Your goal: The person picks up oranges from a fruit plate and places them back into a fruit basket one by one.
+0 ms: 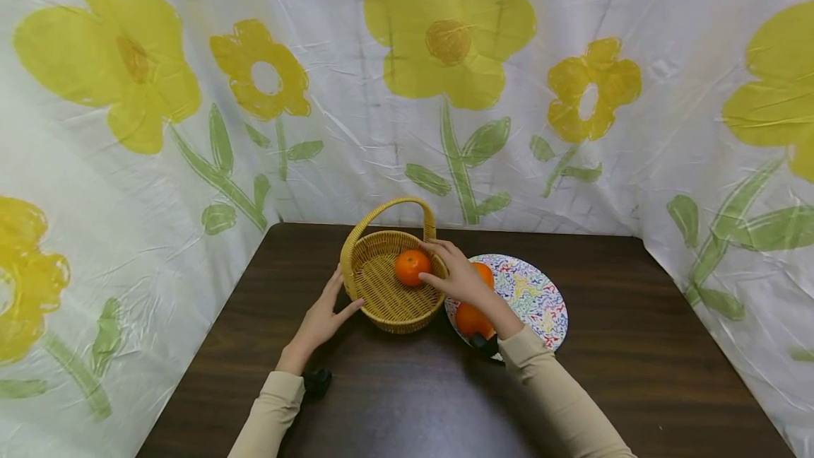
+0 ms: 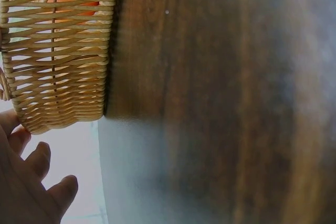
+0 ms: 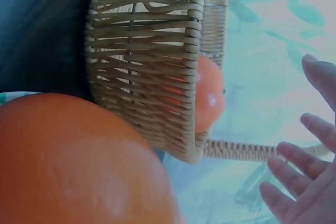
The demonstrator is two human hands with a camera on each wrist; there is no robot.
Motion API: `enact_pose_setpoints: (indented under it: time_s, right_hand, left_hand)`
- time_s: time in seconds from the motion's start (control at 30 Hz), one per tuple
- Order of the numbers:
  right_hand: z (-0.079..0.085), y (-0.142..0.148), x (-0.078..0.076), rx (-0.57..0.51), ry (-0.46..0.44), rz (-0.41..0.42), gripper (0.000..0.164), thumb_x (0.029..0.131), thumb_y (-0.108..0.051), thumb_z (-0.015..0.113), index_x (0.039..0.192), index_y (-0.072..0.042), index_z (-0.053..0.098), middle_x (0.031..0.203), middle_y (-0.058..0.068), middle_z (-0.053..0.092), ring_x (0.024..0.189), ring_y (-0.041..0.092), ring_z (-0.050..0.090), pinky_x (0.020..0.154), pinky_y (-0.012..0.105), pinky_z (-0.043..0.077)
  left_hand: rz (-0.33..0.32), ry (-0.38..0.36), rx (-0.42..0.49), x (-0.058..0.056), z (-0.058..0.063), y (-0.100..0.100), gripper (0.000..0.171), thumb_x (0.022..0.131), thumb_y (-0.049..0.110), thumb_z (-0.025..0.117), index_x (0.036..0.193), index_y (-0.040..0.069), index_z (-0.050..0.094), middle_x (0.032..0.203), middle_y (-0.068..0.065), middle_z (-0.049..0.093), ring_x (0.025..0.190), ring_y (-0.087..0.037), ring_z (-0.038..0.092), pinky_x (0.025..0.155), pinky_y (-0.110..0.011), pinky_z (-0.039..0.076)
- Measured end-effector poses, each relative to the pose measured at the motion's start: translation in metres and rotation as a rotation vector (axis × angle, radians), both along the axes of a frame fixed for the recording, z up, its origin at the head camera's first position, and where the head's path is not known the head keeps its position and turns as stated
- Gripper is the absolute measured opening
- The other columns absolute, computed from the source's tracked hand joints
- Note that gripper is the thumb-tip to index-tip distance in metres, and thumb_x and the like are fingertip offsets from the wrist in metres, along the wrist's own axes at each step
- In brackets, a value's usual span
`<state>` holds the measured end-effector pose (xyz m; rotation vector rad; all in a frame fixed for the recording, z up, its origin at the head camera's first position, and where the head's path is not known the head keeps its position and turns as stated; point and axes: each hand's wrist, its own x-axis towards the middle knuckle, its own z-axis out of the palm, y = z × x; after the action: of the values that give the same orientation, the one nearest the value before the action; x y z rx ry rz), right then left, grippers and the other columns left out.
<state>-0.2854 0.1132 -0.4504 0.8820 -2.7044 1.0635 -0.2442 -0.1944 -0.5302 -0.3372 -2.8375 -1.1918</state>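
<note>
A yellow wicker basket with an arched handle stands on the dark table, one orange inside against its right side. My left hand is spread at the basket's left side, its fingertips touching the weave near the rim in the left wrist view. Over the basket's right rim, my right hand has its fingers apart and holds nothing; the right wrist view shows them clear of the orange. Under the right forearm, two oranges, a nearer orange and a farther, partly hidden orange, lie on a colourful patterned plate.
The brown wooden tabletop stretches around the basket and plate. Behind it and at both sides hangs a white curtain printed with yellow flowers. The basket's handle rises between the two hands.
</note>
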Motion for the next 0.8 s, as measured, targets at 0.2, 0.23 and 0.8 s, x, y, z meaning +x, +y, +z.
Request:
enact_pose_setpoints:
  time_s: [0.2, 0.23, 0.8]
  right_hand:
    - [0.001, 0.008, 0.006, -0.048, 0.017, -0.008, 0.064, 0.087, -0.038, 0.063, 0.142, -0.015, 0.038, 0.142, 0.011, 0.038, 0.128, 0.031, 0.040, 0.097, 0.054, 0.039]
    - [0.001, 0.009, 0.007, -0.045, 0.020, -0.013, 0.065, 0.087, -0.038, 0.063, 0.143, -0.015, 0.037, 0.142, 0.010, 0.038, 0.128, 0.031, 0.039, 0.097, 0.053, 0.039]
    - [-0.009, 0.032, 0.020, -0.074, 0.018, -0.090, 0.067, 0.088, -0.039, 0.062, 0.145, -0.022, 0.032, 0.144, 0.010, 0.037, 0.127, 0.033, 0.041, 0.098, 0.055, 0.037]
  left_hand:
    - [0.003, -0.001, -0.009, -0.001, 0.000, 0.000, 0.078, 0.087, 0.058, 0.052, 0.146, 0.043, 0.003, 0.156, 0.009, -0.002, 0.140, -0.032, 0.018, 0.099, -0.064, 0.028]
    - [0.004, -0.001, -0.010, -0.001, 0.000, 0.000, 0.078, 0.087, 0.058, 0.052, 0.146, 0.044, 0.002, 0.156, 0.009, -0.002, 0.140, -0.032, 0.018, 0.099, -0.064, 0.028]
    - [-0.001, 0.003, 0.000, -0.001, -0.001, 0.000, 0.078, 0.087, 0.056, 0.052, 0.146, 0.043, 0.003, 0.155, 0.011, -0.004, 0.140, -0.033, 0.018, 0.098, -0.065, 0.029]
